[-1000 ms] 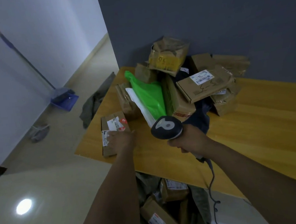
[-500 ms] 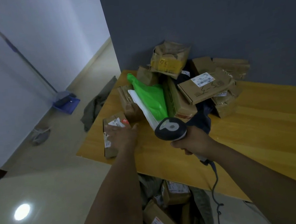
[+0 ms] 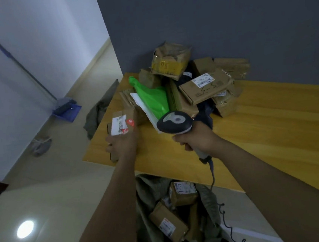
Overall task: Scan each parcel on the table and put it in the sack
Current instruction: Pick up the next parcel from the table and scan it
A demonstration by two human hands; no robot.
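The left hand point(image 3: 122, 144) grips a small brown parcel point(image 3: 122, 124), white label with a red sticker facing up, tilted over the counter's point(image 3: 253, 122) left edge. The right hand point(image 3: 198, 138) clutches the scanner point(image 3: 174, 122) beside it.

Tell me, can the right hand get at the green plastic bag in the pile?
Probably not as things stand: the right hand is full, gripping the grey handheld scanner. The green plastic bag lies uncovered just beyond, so nothing else blocks it.
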